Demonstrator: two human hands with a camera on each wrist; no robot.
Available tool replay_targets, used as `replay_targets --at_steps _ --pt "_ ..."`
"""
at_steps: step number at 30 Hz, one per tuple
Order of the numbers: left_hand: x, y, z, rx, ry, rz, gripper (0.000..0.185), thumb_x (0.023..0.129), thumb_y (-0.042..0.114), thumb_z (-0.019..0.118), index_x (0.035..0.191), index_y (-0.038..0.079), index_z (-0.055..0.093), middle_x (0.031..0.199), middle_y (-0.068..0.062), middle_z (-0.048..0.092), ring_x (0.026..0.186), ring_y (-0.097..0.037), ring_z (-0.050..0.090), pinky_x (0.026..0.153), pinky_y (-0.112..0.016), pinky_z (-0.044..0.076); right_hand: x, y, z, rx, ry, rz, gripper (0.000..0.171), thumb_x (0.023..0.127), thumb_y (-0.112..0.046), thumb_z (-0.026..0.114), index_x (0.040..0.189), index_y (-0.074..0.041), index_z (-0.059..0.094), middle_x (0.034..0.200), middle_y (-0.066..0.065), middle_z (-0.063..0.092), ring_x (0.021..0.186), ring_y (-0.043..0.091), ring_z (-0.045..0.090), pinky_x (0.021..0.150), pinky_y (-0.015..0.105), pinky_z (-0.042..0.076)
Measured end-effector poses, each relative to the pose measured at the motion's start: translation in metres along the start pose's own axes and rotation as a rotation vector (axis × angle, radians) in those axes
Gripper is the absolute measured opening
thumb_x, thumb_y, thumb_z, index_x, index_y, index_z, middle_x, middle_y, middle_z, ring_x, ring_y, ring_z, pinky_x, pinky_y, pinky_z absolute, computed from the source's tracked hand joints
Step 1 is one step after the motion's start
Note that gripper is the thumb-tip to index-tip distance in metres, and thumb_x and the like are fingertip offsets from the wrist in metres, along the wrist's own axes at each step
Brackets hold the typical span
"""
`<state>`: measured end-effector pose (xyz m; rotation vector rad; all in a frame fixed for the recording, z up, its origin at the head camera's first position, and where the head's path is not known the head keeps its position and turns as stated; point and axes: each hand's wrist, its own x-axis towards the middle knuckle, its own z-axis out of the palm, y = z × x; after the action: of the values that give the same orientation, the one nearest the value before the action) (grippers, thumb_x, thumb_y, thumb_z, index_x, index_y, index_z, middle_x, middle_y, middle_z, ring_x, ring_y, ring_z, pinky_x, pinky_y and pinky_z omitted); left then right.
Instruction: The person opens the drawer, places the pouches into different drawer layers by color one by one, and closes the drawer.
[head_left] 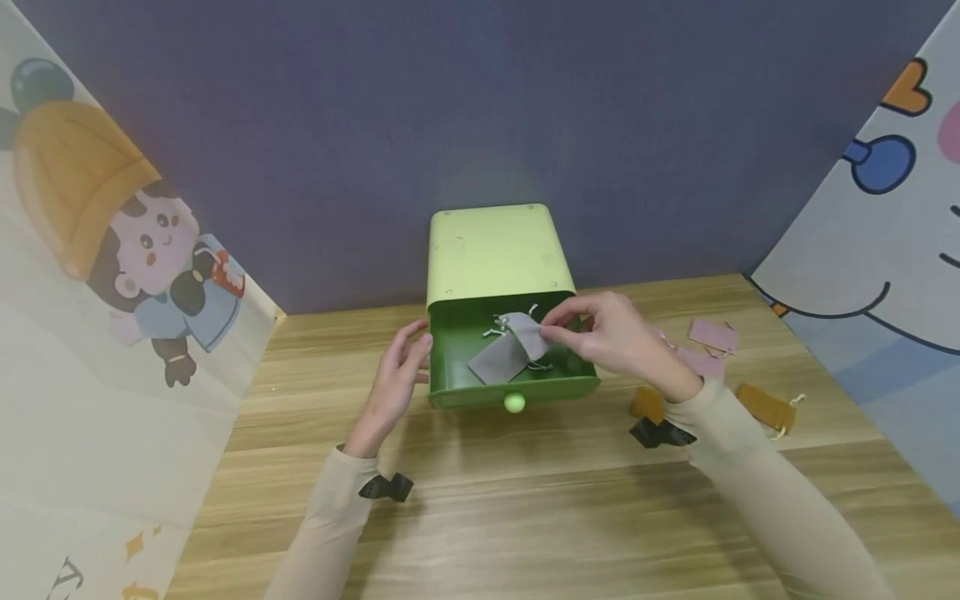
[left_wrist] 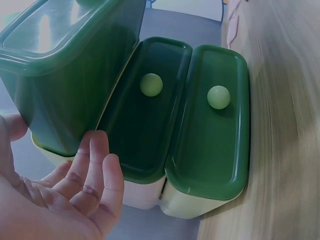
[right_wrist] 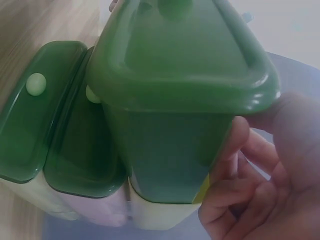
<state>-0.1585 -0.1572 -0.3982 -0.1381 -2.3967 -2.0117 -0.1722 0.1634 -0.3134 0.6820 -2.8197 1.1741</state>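
Note:
The top drawer (head_left: 555, 389) of a small cabinet (head_left: 495, 250) is pulled out, dark green with a pale green knob (head_left: 514, 403). Inside it lies a grey drawstring pouch (head_left: 495, 363) on the drawer floor. Over that one my right hand (head_left: 611, 337) pinches another grey drawstring pouch (head_left: 529, 335) between thumb and fingers; the right wrist view hides it behind the drawer wall. My left hand (head_left: 392, 379) is at the drawer's left side. In the left wrist view its extended fingers (left_wrist: 95, 165) are against the drawer's outer wall.
Two closed drawers, a middle one (left_wrist: 132, 125) and a bottom one (left_wrist: 210, 145), sit below. To the right on the wooden table lie pink pouches (head_left: 714, 335) and mustard pouches, one partly behind my right forearm and another (head_left: 767, 406) farther right. A dark panel (head_left: 337, 167) stands behind the cabinet.

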Motion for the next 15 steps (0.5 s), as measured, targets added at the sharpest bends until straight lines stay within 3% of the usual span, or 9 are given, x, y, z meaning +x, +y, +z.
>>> replay_targets --at_steps 7,15 --pt "0.001 0.0 0.0 0.004 0.0 0.003 0.055 0.113 0.036 0.048 0.162 0.01 0.042 0.131 -0.027 0.067 0.097 -0.017 0.062 0.085 -0.032 0.059 0.005 -0.002 0.006 -0.038 0.014 -0.015 0.007 0.097 -0.024 0.079 0.1 -0.019 0.084 0.088 -0.003 0.08 0.058 0.013 0.058 0.055 0.025 0.047" --pt "0.002 -0.004 0.0 -0.004 -0.003 0.004 0.055 0.113 0.037 0.048 0.162 0.012 0.042 0.128 -0.026 0.068 0.096 -0.017 0.063 0.088 -0.04 0.06 0.006 -0.005 0.011 -0.04 -0.009 -0.003 0.012 0.098 -0.022 0.077 0.105 -0.014 0.085 0.092 0.0 0.083 0.048 0.015 0.056 0.052 0.024 0.043"
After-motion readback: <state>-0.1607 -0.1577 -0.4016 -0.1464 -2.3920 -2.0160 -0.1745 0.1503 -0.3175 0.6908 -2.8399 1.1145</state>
